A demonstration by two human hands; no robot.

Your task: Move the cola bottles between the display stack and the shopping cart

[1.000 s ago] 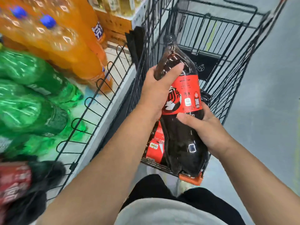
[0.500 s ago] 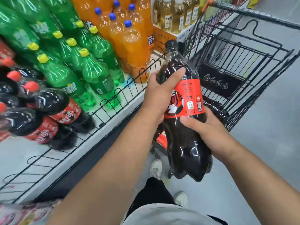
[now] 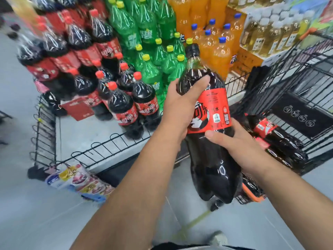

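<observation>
The left hand (image 3: 182, 109) is wrapped round the shoulder of a large cola bottle (image 3: 212, 165), thumb laid across the front just above the red label. The right hand (image 3: 237, 148) is clamped on the same bottle lower down, thumb pressed across the dark body just under the label, fingers hidden behind. So both hands are closed on one bottle, which hangs in the air and rests on nothing. Its long axis runs nearly upright, the black cap (image 3: 192, 48) tipped away from the person and a little to the left, the base pointing back toward the body. It sits in the gap between the two places the task names. The display stack (image 3: 124, 105) of red-capped cola bottles stands forward and to the left, behind a low wire rail (image 3: 111, 143); the shopping cart (image 3: 297, 78) is just to the right, with more cola bottles lying on their sides (image 3: 281, 139) in its basket. The left hand is the nearer one to the stack and the right hand the nearer to the cart. Which way the bottle is bound cannot be read from this one view. A move to the stack would mean lifting the base over the rail and leading with the left arm; a move to the cart would swing right and down. Green bottles (image 3: 153, 73) and orange bottles (image 3: 216, 47) fill the display beyond.
</observation>
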